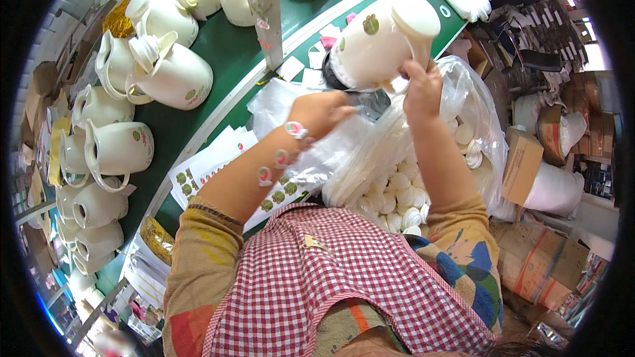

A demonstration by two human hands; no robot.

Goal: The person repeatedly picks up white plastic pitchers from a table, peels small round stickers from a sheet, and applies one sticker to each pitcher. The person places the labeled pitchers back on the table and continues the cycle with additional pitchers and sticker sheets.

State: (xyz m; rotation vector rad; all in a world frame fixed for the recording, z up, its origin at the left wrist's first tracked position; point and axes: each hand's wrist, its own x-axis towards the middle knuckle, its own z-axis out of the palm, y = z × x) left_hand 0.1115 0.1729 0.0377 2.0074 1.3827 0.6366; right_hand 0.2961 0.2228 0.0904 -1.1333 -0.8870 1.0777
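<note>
A cream pitcher (365, 47) with a green sticker leans on its side at the far edge of the green work surface (228, 69). Its spout and handle face right. My right hand (423, 91) is closed at the handle end, fingers pressed together around it. My left hand (320, 114) is just below the pitcher, over clear plastic bags (291, 96); its fingers are curled and blurred, so I cannot tell whether they hold anything. Several small red-and-white stickers (296, 129) cling to my left forearm. Sheets of green stickers (281, 195) lie beneath that arm.
Several cream pitchers (175, 73) line the left of the green surface. A large clear bag (473, 86) full of round white lids (397, 188) is beside me. A metal post (259, 13) rises at the far edge. Cardboard boxes (539, 264) are stacked at right.
</note>
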